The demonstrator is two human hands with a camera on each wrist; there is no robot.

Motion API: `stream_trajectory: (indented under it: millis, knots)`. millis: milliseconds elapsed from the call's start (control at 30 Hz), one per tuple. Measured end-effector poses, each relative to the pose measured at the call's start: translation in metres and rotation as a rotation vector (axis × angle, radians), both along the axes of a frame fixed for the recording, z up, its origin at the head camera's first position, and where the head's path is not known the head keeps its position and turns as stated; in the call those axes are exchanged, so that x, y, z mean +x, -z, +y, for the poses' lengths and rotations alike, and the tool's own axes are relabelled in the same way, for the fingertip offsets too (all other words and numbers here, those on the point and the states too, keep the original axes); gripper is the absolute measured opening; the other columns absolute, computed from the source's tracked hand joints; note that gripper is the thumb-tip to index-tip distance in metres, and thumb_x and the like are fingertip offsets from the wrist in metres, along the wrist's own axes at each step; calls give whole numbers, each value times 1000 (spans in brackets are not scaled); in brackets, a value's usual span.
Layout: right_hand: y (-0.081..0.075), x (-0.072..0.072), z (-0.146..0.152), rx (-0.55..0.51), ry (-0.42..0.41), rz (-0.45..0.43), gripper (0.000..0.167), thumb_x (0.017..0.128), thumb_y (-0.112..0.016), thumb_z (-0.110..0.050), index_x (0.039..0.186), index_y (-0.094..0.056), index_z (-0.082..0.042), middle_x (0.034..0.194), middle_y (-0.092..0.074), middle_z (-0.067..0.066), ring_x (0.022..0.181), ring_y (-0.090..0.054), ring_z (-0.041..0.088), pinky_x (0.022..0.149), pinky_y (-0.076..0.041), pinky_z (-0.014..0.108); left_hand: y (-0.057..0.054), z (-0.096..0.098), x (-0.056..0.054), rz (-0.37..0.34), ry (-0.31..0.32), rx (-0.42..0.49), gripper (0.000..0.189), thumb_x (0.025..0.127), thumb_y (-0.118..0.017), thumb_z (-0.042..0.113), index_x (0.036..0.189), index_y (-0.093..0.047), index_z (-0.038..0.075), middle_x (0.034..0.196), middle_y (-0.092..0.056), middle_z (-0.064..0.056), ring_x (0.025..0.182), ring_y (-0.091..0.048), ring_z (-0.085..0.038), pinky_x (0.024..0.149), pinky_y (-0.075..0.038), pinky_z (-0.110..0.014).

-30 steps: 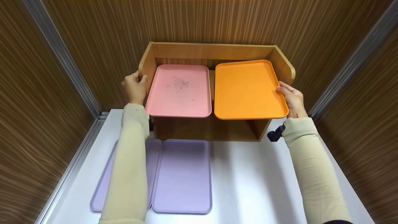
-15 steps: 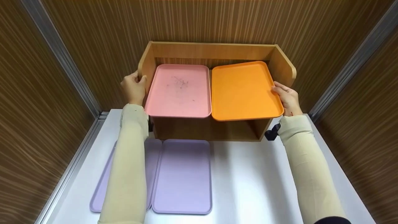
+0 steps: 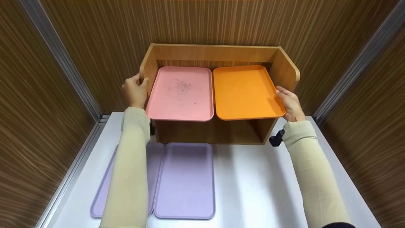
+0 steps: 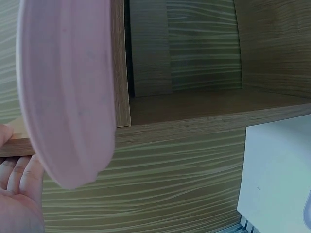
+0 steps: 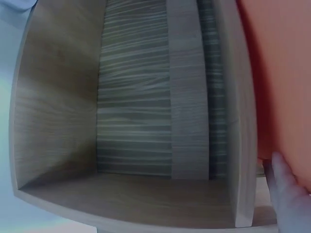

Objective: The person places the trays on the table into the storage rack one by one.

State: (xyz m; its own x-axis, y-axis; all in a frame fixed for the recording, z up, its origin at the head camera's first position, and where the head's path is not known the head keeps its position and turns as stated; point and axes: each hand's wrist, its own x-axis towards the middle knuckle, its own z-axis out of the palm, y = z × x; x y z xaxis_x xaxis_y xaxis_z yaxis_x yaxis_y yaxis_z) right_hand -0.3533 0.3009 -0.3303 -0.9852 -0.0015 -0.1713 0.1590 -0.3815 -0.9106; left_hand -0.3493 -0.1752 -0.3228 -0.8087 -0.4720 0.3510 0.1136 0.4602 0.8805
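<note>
A small wooden shelf (image 3: 218,52) stands against the back wall. At its left side panel, my left hand (image 3: 135,92) grips the front edge; the left wrist view shows the thumb above and fingers below. Beside that hand a pink tray (image 3: 182,104) with dark marks lies on the upper board. To its right is an orange tray (image 3: 248,93), slightly askew, its front reaching past the board. My right hand (image 3: 291,105) holds the orange tray's right edge, with a finger (image 5: 284,177) against its underside in the right wrist view.
Two lilac trays, one of them (image 3: 185,180) in front of the shelf, lie on the white table (image 3: 243,190); my left forearm partly covers the other. The shelf's lower compartment (image 3: 205,131) faces forward. Wood-grain walls (image 3: 373,104) stand close on both sides.
The orange tray and my right hand have moved left, and the tray's back edge has dropped lower. It now sits close beside the pink tray. My left hand has stayed on the panel.
</note>
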Motion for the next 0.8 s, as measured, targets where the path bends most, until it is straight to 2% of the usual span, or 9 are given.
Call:
stream_trajectory:
  millis: [167, 233, 333, 400, 467, 533, 633, 700, 800]
  knots:
    - [6, 0, 7, -4, -19, 20, 64, 96, -50, -10, 151, -17, -7, 105, -55, 3, 87, -57, 13, 70, -52, 24, 0, 4, -3, 17, -6, -10, 25, 90, -64, 15, 112, -69, 5, 108, -69, -12, 93, -62, -20, 83, -50, -33]
    - [7, 0, 9, 14, -18, 31, 64, 97, -48, -10, 151, -14, -6, 118, -53, 6, 108, -53, 17, 86, -48, 24, 0, 5, -5, 25, -14, -20, 24, 90, -64, 14, 111, -70, 5, 107, -69, -13, 93, -63, -20, 82, -50, -33]
    - [9, -2, 9, 27, -28, 69, 64, 99, -43, -9, 150, -7, -3, 148, -30, 14, 136, -29, 19, 108, -28, 23, 1, 7, -6, 35, -15, -23, 24, 89, -65, 14, 111, -70, 5, 106, -69, -12, 90, -63, -19, 80, -50, -32]
    - [8, -2, 9, 28, -31, 95, 64, 99, -42, -8, 150, -3, -1, 157, -11, 13, 143, -9, 16, 113, -11, 23, 1, 7, -7, 43, -17, -28, 24, 89, -65, 14, 110, -71, 5, 104, -70, -12, 89, -63, -18, 79, -50, -31]
    - [8, 0, 10, 8, -37, 112, 65, 99, -43, -7, 149, -3, 0, 157, -8, 13, 143, -8, 19, 113, -10, 23, 2, 7, -8, 42, -18, -27, 24, 89, -65, 15, 111, -70, 6, 105, -70, -11, 89, -63, -18, 80, -50, -31]
    - [8, 3, 11, -22, -31, 118, 67, 97, -46, -7, 149, -5, 1, 153, -24, 14, 143, -10, 19, 113, -12, 25, 1, 6, -8, 35, -20, -28, 24, 89, -65, 15, 111, -70, 7, 105, -70, -11, 91, -63, -19, 81, -49, -32]
    - [14, 10, 14, -43, -11, 146, 68, 95, -52, -5, 148, -11, 4, 131, -49, 7, 142, -17, 21, 113, -16, 27, 1, 6, -8, 23, -10, -8, 25, 90, -64, 15, 113, -70, 8, 107, -69, -11, 92, -62, -19, 83, -49, -33]
    - [22, 16, 17, -16, 3, 195, 67, 93, -54, -6, 146, -16, 7, 118, -57, 2, 137, -29, 20, 111, -23, 27, 1, 7, -8, 22, -5, 0, 24, 90, -64, 15, 112, -70, 7, 107, -69, -11, 90, -61, -18, 82, -49, -32]
    - [39, 25, 24, 61, 34, 323, 60, 92, -56, -4, 141, -26, 14, 118, -62, 5, 123, -48, 17, 102, -37, 24, 0, 7, -9, 25, -2, 1, 22, 91, -63, 15, 110, -71, 6, 104, -69, -12, 85, -59, -17, 77, -48, -29]
